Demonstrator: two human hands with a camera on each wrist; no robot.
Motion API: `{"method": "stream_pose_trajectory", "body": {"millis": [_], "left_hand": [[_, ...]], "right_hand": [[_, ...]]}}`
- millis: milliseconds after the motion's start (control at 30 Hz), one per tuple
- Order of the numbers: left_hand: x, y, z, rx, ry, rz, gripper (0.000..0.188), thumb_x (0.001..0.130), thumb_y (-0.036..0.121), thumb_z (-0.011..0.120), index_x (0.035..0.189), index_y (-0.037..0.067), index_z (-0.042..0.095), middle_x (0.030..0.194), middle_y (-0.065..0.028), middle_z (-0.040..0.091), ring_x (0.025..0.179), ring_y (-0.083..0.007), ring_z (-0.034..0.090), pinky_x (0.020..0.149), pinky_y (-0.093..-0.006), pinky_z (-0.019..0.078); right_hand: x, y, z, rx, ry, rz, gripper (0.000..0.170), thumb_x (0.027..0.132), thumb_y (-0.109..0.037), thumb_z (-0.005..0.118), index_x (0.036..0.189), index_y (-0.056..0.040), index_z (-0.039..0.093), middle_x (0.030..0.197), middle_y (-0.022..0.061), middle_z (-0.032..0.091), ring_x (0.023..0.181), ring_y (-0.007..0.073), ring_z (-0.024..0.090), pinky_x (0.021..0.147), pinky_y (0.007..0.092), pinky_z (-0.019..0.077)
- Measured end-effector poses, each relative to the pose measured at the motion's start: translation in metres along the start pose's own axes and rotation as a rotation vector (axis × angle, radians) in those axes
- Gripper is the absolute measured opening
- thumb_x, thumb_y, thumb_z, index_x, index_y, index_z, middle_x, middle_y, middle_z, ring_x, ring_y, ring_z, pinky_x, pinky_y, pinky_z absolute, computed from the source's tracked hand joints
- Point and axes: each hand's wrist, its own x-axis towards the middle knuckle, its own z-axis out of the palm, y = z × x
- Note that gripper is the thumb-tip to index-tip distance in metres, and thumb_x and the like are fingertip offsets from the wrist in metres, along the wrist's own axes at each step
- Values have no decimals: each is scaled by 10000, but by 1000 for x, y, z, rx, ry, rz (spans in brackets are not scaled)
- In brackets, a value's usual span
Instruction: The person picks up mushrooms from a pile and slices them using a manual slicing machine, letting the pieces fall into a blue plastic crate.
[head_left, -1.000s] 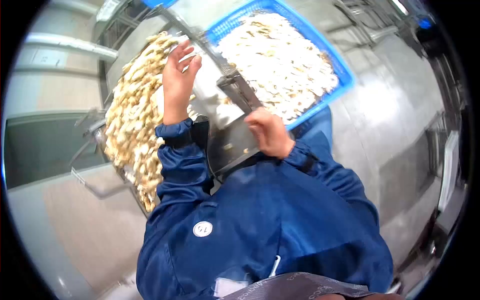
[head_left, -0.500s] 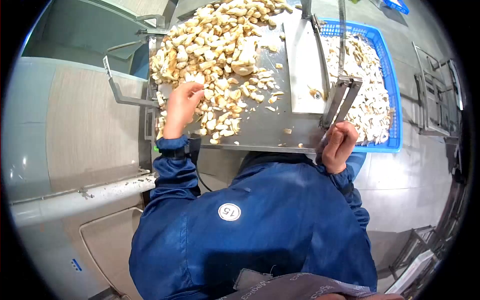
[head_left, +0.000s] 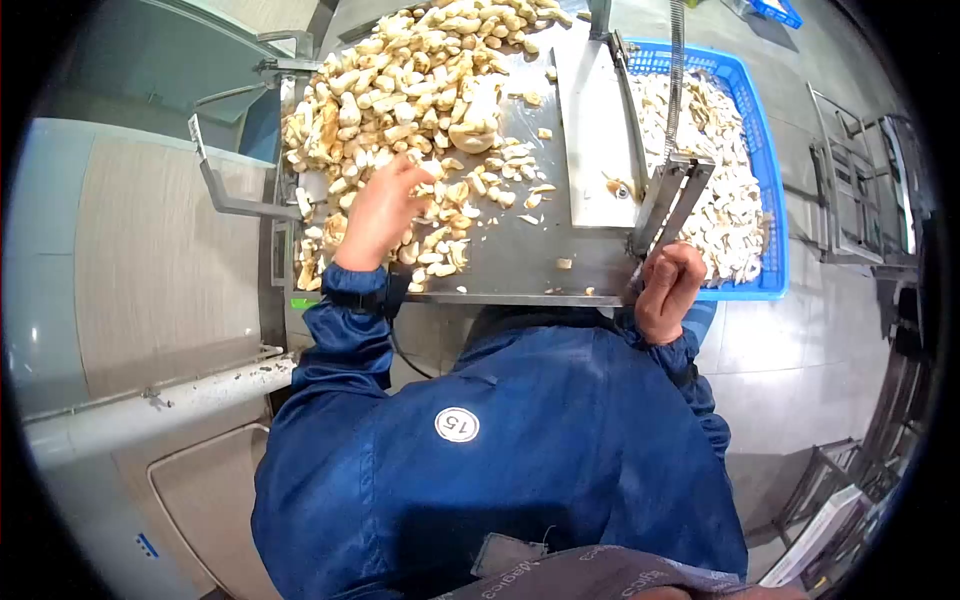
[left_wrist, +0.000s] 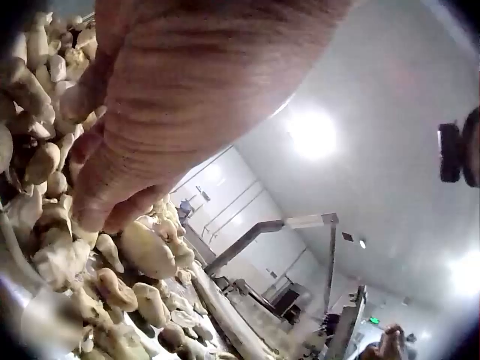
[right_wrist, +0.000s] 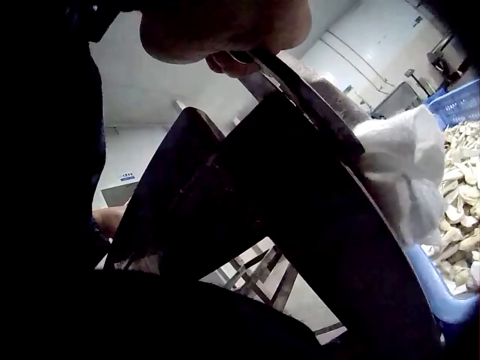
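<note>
A heap of pale, knobbly mushroom-like pieces [head_left: 400, 95] covers the left part of a metal table [head_left: 510, 240]. My left hand [head_left: 385, 210] reaches into the heap's near side, fingers bent down among the pieces; in the left wrist view the fingertips of that hand [left_wrist: 172, 97] touch them, and whether one is pinched is hidden. At the table's right, my right hand [head_left: 668, 290] grips the near end of a metal lever [head_left: 675, 200], fingers curled round it. The right wrist view shows part of this hand [right_wrist: 225, 30] above a dark frame. Left of the lever lies a white board [head_left: 600, 140].
A blue basket [head_left: 765, 170] of sliced pale pieces stands right of the lever. A coil spring [head_left: 676, 80] rises above the lever. Metal bracket arms [head_left: 215, 175] stick out at the table's left. Small scraps lie near the front edge. A white pipe [head_left: 160, 400] runs at lower left.
The view has swung towards the table. My left hand has gone from raised above the heap down into its near side, shifting slightly right lately. My right hand stays at the lever's end.
</note>
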Motion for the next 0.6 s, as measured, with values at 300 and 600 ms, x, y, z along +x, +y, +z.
{"method": "stream_pose_trajectory", "body": {"millis": [300,600], "left_hand": [[-5,-9,6,-39,15,169,176,808,71,701,957,66,607,1048,-71,585,973,-286,583,785,-366,494],[-11,-4,7,24,-100,125,233,794,81,679,1012,100,597,993,-85,576,985,-307,578,801,-391,490]], "right_hand": [[2,1,-3,-16,-40,-31,161,1003,-61,447,1160,-39,422,748,73,497,602,120,445,560,259,388],[0,0,-1,37,-16,1,159,1001,-67,458,1152,-27,431,775,65,504,614,103,445,560,240,378]]}}
